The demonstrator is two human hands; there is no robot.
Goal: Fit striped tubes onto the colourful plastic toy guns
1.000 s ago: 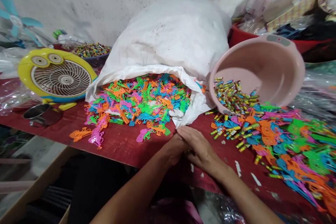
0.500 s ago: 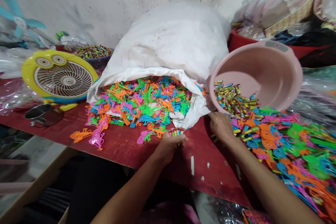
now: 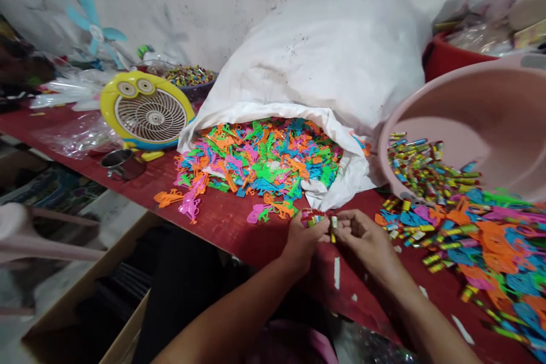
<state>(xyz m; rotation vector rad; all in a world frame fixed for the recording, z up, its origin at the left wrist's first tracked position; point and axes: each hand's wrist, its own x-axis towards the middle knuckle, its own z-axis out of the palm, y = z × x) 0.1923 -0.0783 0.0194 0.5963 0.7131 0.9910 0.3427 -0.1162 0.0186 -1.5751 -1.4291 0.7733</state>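
My left hand [image 3: 301, 244] is closed around a bunch of small colourful tubes [image 3: 314, 218] with red ends, held just above the front of the red table [image 3: 247, 236]. Close beside it, my right hand [image 3: 367, 239] pinches a single yellow-labelled tube [image 3: 334, 230] between thumb and fingers. More of these tubes [image 3: 420, 168] lie in a tipped pink basin [image 3: 394, 119] and spill from its mouth at right. Behind my hands, a big white sack [image 3: 336, 51] opens onto a heap of bright plastic toy pieces [image 3: 264, 159].
Loose plastic pieces [image 3: 503, 244] mixed with tubes cover the table's right side. At left stand a yellow fan [image 3: 153, 114] and a metal cup [image 3: 123, 165]. A bowl of tubes [image 3: 191, 77] and a blue-bladed fan [image 3: 96, 31] are behind. A red tub [image 3: 456, 57] stands back right.
My right hand has moved left from the basin's edge to my left hand, now with a tube in its fingers. The view has turned right. My left hand still holds the bunch.
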